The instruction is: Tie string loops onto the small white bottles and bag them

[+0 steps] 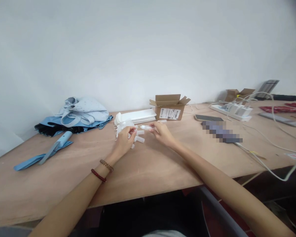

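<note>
Between my hands, a small whitish plastic tube point(145, 127) lies level, its right end pinched in the fingers of my right hand point(163, 134). My left hand point(125, 141) is at the tube's left side, thumb and fingertips pressed together; whatever they hold is too small to make out. Several similar translucent tubes point(140, 139) lie on the table just under and between the hands. Behind my left hand sits a crumpled clear plastic bag point(124, 125). Another pale tube point(162, 121) rests beyond my right hand.
An open cardboard box point(170, 107) and a flat white box point(138, 116) stand by the wall. On the left are a pale cloth bag point(85, 110) and a folded blue umbrella point(64, 140). Rightward lie a phone point(208, 118), a power strip point(244, 113) and loose white cables.
</note>
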Motion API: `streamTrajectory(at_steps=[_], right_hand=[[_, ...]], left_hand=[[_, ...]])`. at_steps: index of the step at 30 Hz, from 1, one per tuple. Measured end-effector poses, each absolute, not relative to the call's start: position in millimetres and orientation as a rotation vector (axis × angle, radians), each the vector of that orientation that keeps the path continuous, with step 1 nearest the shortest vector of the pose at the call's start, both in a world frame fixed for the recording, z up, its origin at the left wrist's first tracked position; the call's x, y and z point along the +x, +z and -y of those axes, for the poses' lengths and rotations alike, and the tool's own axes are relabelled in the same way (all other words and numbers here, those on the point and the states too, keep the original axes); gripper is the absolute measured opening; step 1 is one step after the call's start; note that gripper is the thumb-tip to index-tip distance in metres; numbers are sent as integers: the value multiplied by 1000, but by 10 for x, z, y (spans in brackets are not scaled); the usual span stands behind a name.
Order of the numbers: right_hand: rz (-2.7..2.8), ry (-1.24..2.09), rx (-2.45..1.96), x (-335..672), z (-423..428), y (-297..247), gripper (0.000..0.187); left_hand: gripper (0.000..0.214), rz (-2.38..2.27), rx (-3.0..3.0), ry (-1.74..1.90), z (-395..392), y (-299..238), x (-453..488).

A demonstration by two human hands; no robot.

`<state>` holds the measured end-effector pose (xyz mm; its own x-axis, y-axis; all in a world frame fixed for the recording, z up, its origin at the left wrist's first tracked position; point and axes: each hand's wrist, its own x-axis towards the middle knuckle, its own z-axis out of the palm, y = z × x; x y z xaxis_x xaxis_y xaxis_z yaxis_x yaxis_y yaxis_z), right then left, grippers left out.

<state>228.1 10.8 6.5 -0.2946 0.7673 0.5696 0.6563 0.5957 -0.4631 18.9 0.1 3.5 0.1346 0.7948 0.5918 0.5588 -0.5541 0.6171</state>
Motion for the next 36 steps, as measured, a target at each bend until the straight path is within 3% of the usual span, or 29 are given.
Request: streamTrajectory(at_steps=[6,17,36], right_hand=[[2035,216,-1136,2274,-60,99,17],[2002,323,-1029,2233,4,113,20],[2006,342,-995,2231,23,151,20]], left_hand=[[16,-1302,1827,1433,-31,47,161],[30,-1025,1302,1315,-56,34,150],[34,-880,1210,1365,0,105,185]])
